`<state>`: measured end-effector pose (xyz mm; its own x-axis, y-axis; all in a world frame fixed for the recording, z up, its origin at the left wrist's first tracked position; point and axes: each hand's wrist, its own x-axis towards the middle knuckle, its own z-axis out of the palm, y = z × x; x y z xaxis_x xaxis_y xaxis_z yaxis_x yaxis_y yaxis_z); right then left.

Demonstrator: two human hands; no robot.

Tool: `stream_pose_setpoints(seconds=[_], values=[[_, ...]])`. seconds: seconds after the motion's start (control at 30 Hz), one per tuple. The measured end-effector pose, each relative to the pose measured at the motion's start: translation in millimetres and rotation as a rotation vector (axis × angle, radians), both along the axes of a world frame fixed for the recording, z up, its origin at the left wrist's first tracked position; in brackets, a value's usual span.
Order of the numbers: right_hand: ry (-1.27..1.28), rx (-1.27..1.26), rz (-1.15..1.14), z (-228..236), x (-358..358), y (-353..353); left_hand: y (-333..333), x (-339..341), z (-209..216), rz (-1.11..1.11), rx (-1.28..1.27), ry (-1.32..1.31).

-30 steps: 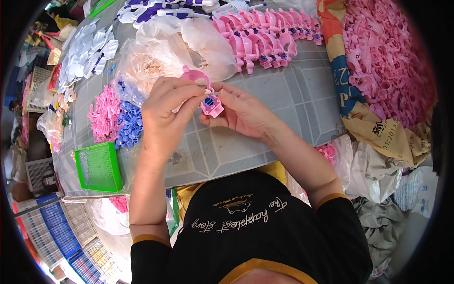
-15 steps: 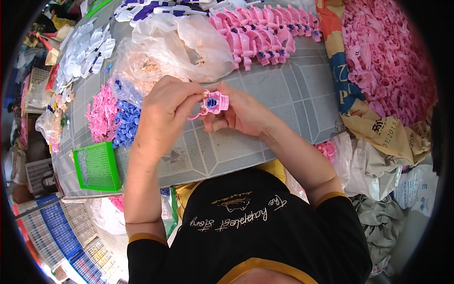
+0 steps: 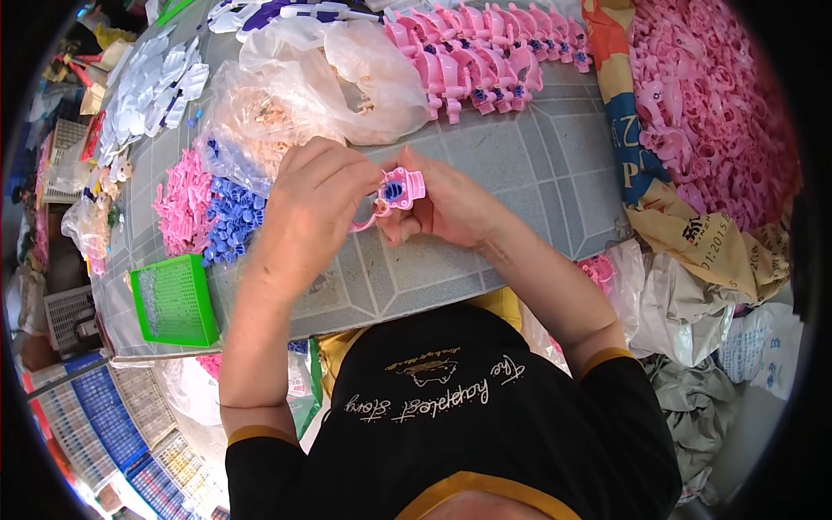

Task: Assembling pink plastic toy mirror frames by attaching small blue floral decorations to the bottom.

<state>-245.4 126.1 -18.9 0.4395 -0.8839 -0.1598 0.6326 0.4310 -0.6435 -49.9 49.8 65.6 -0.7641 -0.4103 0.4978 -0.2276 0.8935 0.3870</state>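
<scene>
Over the near middle of the table, my right hand [image 3: 458, 206] grips a pink plastic part [image 3: 412, 186] with a curved loop at its lower left. Seated in the hollow of that part is a dark blue piece [image 3: 394, 191]. My left hand [image 3: 314, 204] is closed in a pinch at the upper left edge of the pink part; anything between its fingertips is hidden. To the left of my left hand lie a heap of small blue plastic pieces [image 3: 232, 227] and a heap of small pink pieces [image 3: 184, 208].
A clear bag [image 3: 381, 87] of small orange-brown bits lies beyond my hands. Behind it stand rows of pink parts [image 3: 485, 65]. White pieces [image 3: 147, 95] lie far left, a green basket [image 3: 206, 299] near left. A sack [image 3: 693, 234] with many pink parts stands right.
Both hands and the pink part have shifted slightly to the right in the picture. My left fingers have bent further over the part's edge.
</scene>
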Motion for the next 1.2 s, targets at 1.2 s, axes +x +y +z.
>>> stream_pose_setpoints(seconds=[1.2], values=[[0.355, 0.016, -0.181, 10, 19, 7, -75, 187, -76, 0.958, -0.003, -0.095]])
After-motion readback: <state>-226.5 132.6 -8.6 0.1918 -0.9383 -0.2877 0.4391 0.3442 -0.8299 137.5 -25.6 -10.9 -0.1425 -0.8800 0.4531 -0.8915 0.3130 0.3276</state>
